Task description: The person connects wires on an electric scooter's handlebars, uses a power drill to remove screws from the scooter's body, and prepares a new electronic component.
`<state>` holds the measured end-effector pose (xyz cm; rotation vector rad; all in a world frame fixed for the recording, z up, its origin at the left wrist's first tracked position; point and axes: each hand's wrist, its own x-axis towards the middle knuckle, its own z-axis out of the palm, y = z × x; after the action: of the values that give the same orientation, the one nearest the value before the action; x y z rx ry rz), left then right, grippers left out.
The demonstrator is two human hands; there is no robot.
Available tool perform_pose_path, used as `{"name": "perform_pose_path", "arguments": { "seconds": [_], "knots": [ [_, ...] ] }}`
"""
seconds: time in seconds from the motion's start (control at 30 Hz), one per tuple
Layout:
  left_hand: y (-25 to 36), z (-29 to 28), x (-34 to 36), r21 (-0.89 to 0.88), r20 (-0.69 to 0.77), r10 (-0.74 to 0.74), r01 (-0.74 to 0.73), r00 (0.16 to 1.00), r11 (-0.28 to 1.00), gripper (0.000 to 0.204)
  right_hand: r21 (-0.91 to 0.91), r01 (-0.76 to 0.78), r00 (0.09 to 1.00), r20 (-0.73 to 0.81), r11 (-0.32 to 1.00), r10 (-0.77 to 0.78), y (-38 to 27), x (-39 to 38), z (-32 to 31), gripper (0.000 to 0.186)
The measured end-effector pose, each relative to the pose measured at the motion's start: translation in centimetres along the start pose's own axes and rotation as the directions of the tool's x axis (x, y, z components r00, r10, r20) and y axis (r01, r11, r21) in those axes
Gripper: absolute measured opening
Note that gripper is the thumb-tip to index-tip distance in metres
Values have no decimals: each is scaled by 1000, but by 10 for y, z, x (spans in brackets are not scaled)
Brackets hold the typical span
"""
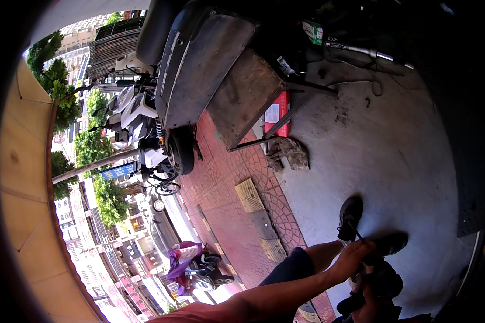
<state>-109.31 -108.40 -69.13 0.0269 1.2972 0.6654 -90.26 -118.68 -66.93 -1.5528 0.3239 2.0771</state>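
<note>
My left hand (354, 259) is closed round a thin dark rod (354, 230) that sticks out past the fingers toward my shoe; its exact kind does not show. Just below, my right hand (368, 304) is in shadow, its fingers bent against a bulky black part (387, 280). The two hands are close together, with the black part beside and between them. Its shape is mostly lost in the dark, and what it belongs to cannot be made out. Both black shoes (351, 211) stand on the floor beyond the hands.
A worn low metal-framed table (248, 97) stands ahead, with a red box (278, 114) under it and a dirty rag (289, 154) beside it. A long metal tool (361, 50) lies farther off. Ramp blocks (249, 195) line the floor's edge; parked motorbikes (137, 110) stand outside.
</note>
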Motion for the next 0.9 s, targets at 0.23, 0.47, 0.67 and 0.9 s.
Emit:
{"name": "perform_pose_path", "arguments": {
  "seconds": [0.23,0.47,0.67,0.9],
  "knots": [
    [11,3,14,-4,-17,34,-34,999,999,48,-183,121,955,-246,976,-165,-39,-3,81,70],
    [4,-2,-8,-204,-107,-73,50,992,978,43,-84,154,988,-19,984,-156,-16,-1,56,50],
    [167,130,-188,47,289,10,-25,957,999,45,-391,450,890,130,803,-436,-95,-200,86,38],
    [287,295,-271,49,611,149,-225,778,973,40,-406,753,626,198,519,-754,-245,-358,155,39]
  ]
}}
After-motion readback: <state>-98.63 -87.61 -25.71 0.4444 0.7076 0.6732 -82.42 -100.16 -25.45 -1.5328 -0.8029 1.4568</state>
